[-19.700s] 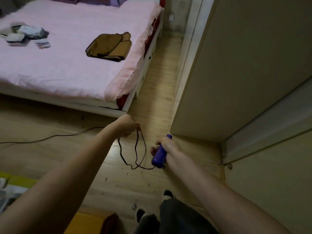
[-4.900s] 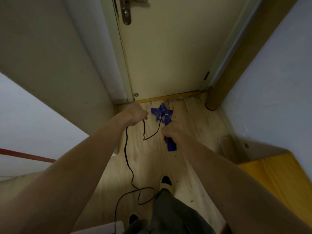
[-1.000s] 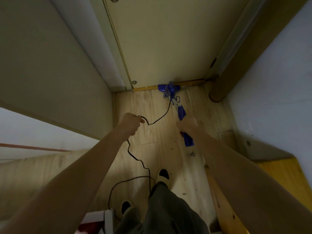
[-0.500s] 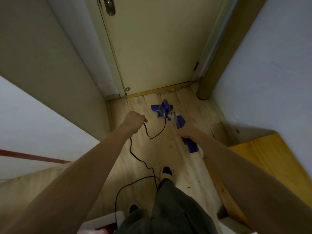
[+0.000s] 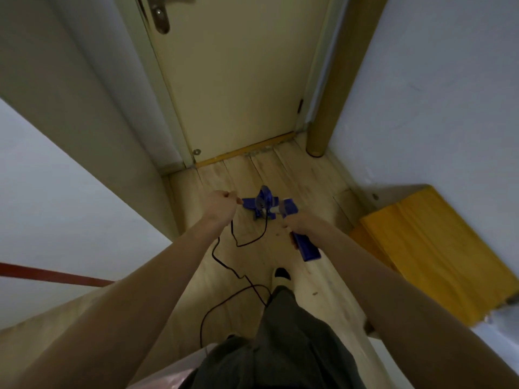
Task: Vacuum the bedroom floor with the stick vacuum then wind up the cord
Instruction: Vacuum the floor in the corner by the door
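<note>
The person is wearing loose dark grey trousers point(image 5: 283, 341) and dark shoes point(image 5: 281, 274) with pale toe parts, both forearms point(image 5: 157, 279) showing bare, no sleeves in view.

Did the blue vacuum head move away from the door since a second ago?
Yes. The blue vacuum head touched the orange door threshold strip then; now it sits back from it, nearer the person's shoe.

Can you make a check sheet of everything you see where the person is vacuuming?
Surface: pale wooden floor, a few small specks.
Job's things: blue stick vacuum, head on the floor short of the door.
Clutter: yellow mat at right.
Hands: left hand grips the cord; right hand grips the vacuum's handle.
Cables: black cord loops loose over the floor.
Surroundings: closed cream door, white walls.
</note>
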Available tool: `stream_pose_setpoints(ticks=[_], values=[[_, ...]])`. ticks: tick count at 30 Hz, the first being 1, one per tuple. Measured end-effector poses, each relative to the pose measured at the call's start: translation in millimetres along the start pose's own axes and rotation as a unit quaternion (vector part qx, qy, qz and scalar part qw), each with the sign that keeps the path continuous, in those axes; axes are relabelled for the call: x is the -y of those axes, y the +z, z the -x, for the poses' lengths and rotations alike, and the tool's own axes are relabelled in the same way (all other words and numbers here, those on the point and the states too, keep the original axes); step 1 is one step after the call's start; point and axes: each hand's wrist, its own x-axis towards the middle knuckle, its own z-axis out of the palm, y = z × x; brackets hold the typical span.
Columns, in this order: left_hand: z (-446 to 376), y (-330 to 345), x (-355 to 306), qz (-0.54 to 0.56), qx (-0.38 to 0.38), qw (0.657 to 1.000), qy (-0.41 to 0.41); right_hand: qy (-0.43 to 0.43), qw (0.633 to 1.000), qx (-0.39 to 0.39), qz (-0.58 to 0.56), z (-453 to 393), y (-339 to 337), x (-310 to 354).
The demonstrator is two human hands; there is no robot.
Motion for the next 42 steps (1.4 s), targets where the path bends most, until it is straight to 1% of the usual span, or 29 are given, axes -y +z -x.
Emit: stream_pose_setpoints(ticks=[3, 6, 10, 14, 18, 23, 28, 32, 36, 42], values=[[-0.8, 1.7, 3.9, 0.013, 0.002, 1.0, -0.006, -0.003, 1.0, -0.013, -0.01, -8.8, 2.9, 8.3], [-9.6, 4.3, 4.1, 0.005, -0.01, 1.0, -0.01, -0.015, 0.999, -0.039, -0.034, -20.3, -0.6, 11.5], [-25.9, 10.2, -0.3, 0.012, -0.023, 1.0, -0.016, -0.028, 0.997, -0.075, -0.017, -44.1, 2.6, -1.3], [-45.9, 11.7, -12.0, 0.008, -0.033, 0.999, -0.026, -0.043, 0.997, -0.062, 0.008, -78.8, -0.9, -4.1], [-71.1, 9.0, -24.7, 0.011, -0.05, 0.997, -0.059, -0.048, 0.996, -0.073, 0.031, -111.0, -22.3, 11.3], [-102.5, 12.9, -42.4, 0.033, -0.054, 0.993, -0.095, -0.053, 0.996, -0.064, 0.014, -145.1, -52.8, 66.1], [-120.5, 26.8, -63.0, 0.09, -0.063, 0.986, -0.126, -0.063, 0.996, -0.063, 0.024, -172.5, -71.9, 105.6], [-124.1, 33.4, -75.8, 0.116, -0.056, 0.98, -0.15, -0.069, 0.996, -0.047, 0.041, -188.6, -84.5, 115.1], [-127.9, 35.8, -82.5, 0.118, -0.057, 0.977, -0.168, -0.074, 0.994, -0.049, 0.055, -201.6, -95.9, 119.2], [-127.4, 38.9, -81.3, 0.087, -0.053, 0.983, -0.155, -0.068, 0.994, -0.052, 0.063, -206.9, -114.2, 108.3]])
